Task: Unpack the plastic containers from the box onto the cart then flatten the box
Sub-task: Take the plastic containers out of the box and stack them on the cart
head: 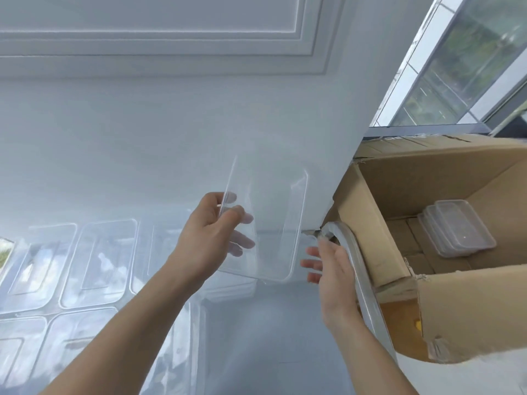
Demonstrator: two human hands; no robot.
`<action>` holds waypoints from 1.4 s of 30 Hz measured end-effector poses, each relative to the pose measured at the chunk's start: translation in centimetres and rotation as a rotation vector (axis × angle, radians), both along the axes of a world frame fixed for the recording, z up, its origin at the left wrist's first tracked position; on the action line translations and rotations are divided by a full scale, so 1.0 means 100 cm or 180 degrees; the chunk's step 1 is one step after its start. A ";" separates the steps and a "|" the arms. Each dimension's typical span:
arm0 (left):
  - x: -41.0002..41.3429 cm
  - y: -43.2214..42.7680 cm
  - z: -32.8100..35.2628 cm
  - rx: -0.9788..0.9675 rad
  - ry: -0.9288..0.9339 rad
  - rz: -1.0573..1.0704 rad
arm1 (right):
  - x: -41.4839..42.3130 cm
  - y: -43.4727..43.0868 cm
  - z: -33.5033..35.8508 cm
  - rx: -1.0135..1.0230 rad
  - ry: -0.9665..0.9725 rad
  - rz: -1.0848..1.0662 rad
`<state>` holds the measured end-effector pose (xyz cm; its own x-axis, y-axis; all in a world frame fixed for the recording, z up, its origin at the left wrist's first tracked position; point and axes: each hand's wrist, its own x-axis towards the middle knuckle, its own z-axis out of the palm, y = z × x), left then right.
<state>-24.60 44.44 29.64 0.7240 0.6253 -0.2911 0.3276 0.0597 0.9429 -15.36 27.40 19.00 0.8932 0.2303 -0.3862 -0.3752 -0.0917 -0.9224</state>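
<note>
My left hand (212, 233) grips a clear plastic container (271, 223) by its left rim and holds it tilted above the shiny cart top (256, 337). To its right, my right hand (328, 269) is held open with fingers spread just under the container's lower right corner; whether it touches is unclear. An open cardboard box (456, 303) stands at the right beyond the cart's metal rail. A small stack of lidded clear containers (459, 232) lies on its bottom. Several clear containers (99, 260) lie in rows on the cart at the left.
The cart's curved metal rail (362, 275) runs between my right hand and the box. A white panelled wall (171, 109) rises right behind the cart. A window (462, 67) is at the upper right above the box.
</note>
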 end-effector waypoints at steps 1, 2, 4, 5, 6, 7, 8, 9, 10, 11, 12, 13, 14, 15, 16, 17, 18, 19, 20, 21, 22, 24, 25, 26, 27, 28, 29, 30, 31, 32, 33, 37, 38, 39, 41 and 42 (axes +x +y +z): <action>0.002 -0.004 0.002 -0.0007 0.0016 -0.0115 | 0.001 0.000 0.019 0.0208 -0.0151 0.0205; 0.004 -0.007 0.004 -0.0010 0.0025 -0.0255 | 0.002 -0.001 0.037 0.0374 -0.0259 0.0400; 0.008 -0.015 0.008 0.0019 0.0042 -0.0550 | 0.002 -0.002 0.066 0.0518 -0.0319 0.0634; 0.009 -0.018 0.009 0.0038 0.0044 -0.0657 | 0.002 -0.004 0.076 0.0486 -0.0326 0.0707; 0.010 -0.020 0.010 0.0046 0.0033 -0.0718 | 0.002 -0.005 0.084 0.0431 -0.0338 0.0756; 0.011 -0.021 0.009 0.0057 0.0026 -0.0744 | 0.002 -0.006 0.088 0.0367 -0.0370 0.0771; 0.012 -0.021 0.009 0.0078 0.0032 -0.0763 | 0.001 -0.008 0.089 0.0318 -0.0391 0.0758; 0.012 -0.021 0.008 0.0097 0.0050 -0.0794 | 0.000 -0.011 0.088 0.0287 -0.0395 0.0728; 0.013 -0.020 0.007 0.0110 0.0066 -0.0829 | -0.002 -0.014 0.086 0.0287 -0.0386 0.0692; 0.013 -0.019 0.005 0.0132 0.0074 -0.0842 | -0.003 -0.016 0.081 0.0297 -0.0370 0.0651; 0.014 -0.017 0.003 0.0167 0.0074 -0.0823 | -0.005 -0.018 0.077 0.0307 -0.0342 0.0604; 0.015 -0.015 0.001 0.0206 0.0069 -0.0772 | -0.006 -0.020 0.071 0.0324 -0.0296 0.0541; 0.016 -0.013 -0.002 0.0247 0.0072 -0.0694 | -0.008 -0.022 0.065 0.0354 -0.0219 0.0464; 0.017 -0.010 -0.004 0.0292 0.0091 -0.0604 | -0.008 -0.023 0.057 0.0391 -0.0128 0.0370; 0.018 -0.007 -0.006 0.0348 0.0118 -0.0500 | -0.008 -0.025 0.049 0.0420 -0.0029 0.0273; 0.018 -0.004 -0.008 0.0396 0.0128 -0.0379 | -0.008 -0.025 0.040 0.0428 0.0053 0.0172; 0.019 -0.001 -0.010 0.0428 0.0123 -0.0255 | -0.007 -0.025 0.031 0.0414 0.0127 0.0061; 0.019 0.001 -0.011 0.0439 0.0109 -0.0141 | -0.006 -0.025 0.020 0.0383 0.0195 -0.0050; 0.018 0.004 -0.012 0.0453 0.0102 -0.0046 | -0.005 -0.024 0.009 0.0354 0.0279 -0.0149; 0.018 0.006 -0.013 0.0471 0.0096 0.0025 | -0.004 -0.023 -0.003 0.0333 0.0377 -0.0222; 0.017 0.008 -0.014 0.0500 0.0092 0.0073 | -0.003 -0.021 -0.014 0.0329 0.0500 -0.0272; 0.016 0.011 -0.018 0.0574 0.0097 0.0141 | 0.000 -0.017 -0.033 0.0342 0.0774 -0.0405; 0.016 0.013 -0.018 0.0611 0.0102 0.0161 | 0.001 -0.016 -0.042 0.0368 0.0889 -0.0512; 0.014 0.015 -0.020 0.0647 0.0127 0.0182 | 0.002 -0.014 -0.051 0.0375 0.0992 -0.0596; 0.013 0.016 -0.022 0.0670 0.0145 0.0196 | 0.003 -0.011 -0.059 0.0354 0.1060 -0.0659; 0.012 0.018 -0.024 0.0693 0.0166 0.0196 | 0.004 -0.009 -0.067 0.0324 0.1119 -0.0695; 0.011 0.019 -0.024 0.0705 0.0194 0.0199 | 0.004 -0.006 -0.075 0.0281 0.1168 -0.0721; 0.010 0.019 -0.025 0.0724 0.0214 0.0210 | 0.005 -0.003 -0.082 0.0218 0.1220 -0.0743; 0.010 0.019 -0.025 0.0720 0.0225 0.0241 | 0.005 0.001 -0.088 0.0138 0.1252 -0.0760; 0.010 0.020 -0.026 0.0729 0.0236 0.0266 | 0.005 0.004 -0.093 0.0058 0.1270 -0.0760; 0.009 0.020 -0.026 0.0743 0.0243 0.0284 | 0.006 0.008 -0.097 -0.0012 0.1273 -0.0746; 0.008 0.022 -0.031 0.0792 0.0302 0.0302 | 0.010 0.023 -0.109 -0.0209 0.1262 -0.0749; 0.007 0.023 -0.032 0.0804 0.0319 0.0303 | 0.011 0.025 -0.112 -0.0268 0.1262 -0.0730; 0.007 0.024 -0.033 0.0811 0.0324 0.0310 | 0.011 0.026 -0.116 -0.0329 0.1253 -0.0709; 0.006 0.026 -0.034 0.0826 0.0322 0.0329 | 0.010 0.028 -0.122 -0.0465 0.1263 -0.0677; 0.006 0.026 -0.034 0.0833 0.0310 0.0347 | 0.010 0.029 -0.124 -0.0516 0.1274 -0.0664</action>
<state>-23.99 47.09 26.21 0.6250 0.7608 -0.1746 0.4223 -0.1414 0.8954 -14.33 30.32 6.56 0.6877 -0.0297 -0.7254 -0.7237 -0.1075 -0.6817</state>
